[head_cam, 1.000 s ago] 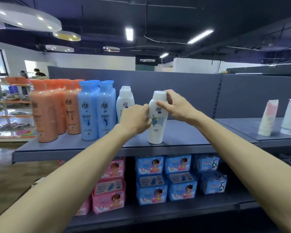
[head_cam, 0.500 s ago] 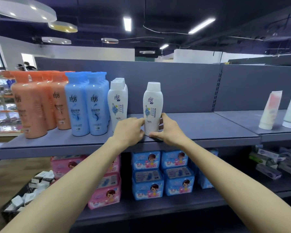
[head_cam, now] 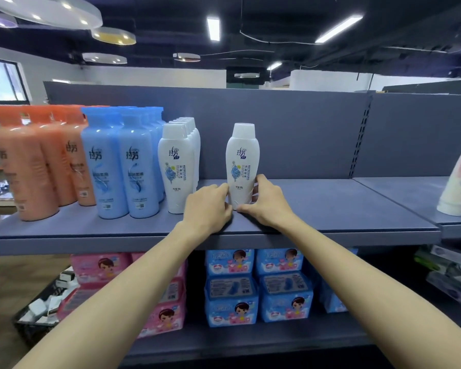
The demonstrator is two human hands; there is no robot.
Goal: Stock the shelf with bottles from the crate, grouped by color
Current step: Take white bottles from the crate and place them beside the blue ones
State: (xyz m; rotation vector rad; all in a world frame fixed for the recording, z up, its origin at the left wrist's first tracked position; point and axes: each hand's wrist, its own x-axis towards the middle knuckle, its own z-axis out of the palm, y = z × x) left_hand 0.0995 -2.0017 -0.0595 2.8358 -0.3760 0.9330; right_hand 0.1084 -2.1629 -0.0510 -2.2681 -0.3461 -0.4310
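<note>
A white bottle point(head_cam: 241, 161) stands upright on the grey shelf point(head_cam: 330, 209), apart from a row of white bottles point(head_cam: 176, 166) to its left. My left hand point(head_cam: 208, 206) and my right hand point(head_cam: 264, 201) clasp its base from both sides. Further left stand blue bottles point(head_cam: 117, 166) and then orange bottles point(head_cam: 32, 166), each colour in its own rows. A dark crate point(head_cam: 40, 315) with small white items sits on the floor at lower left.
Bare shelf stretches to the right of the held bottle. White tubes point(head_cam: 458, 182) lean on the neighbouring shelf section at far right. Pink packs point(head_cam: 101, 267) and blue packs point(head_cam: 232, 286) fill the shelf below.
My hands slid from the bottle's neck and middle down to its base. The bottle now stands a bit further right of the white row.
</note>
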